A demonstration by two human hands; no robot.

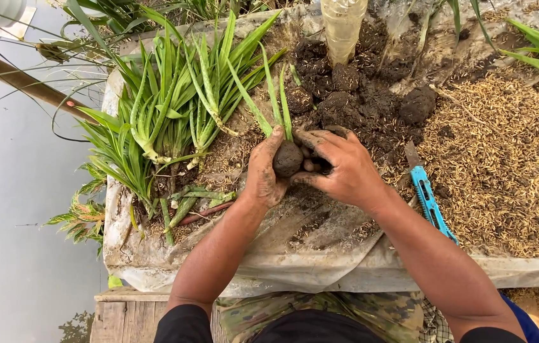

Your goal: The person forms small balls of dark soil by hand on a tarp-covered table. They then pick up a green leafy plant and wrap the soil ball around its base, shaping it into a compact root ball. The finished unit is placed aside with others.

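Both hands meet at the centre of the frame around a mud ball [287, 159] packed about the base of a small green shoot [276, 101]. The left hand [263, 171] cups the ball from the left side, palm and thumb against it; the right hand [342, 168] closes on it from the right, fingers curled in, though its fingertips are hidden and may be pinching extra soil. To shape it well, press evenly from both sides, turn the ball so no face is left loose, and keep the shoot upright and clear of the squeezing fingers. Just above the hands lies a heap of dark soil [358, 95] with more clods. A blue cutter [427, 197] lies just right of the right wrist, beside rice husk [504, 152] spreading to the right. Bare-rooted plants [174, 108] lie at upper left on the plastic sheet [295, 267] covering the table, with a clear bottle [343, 25] at top centre.
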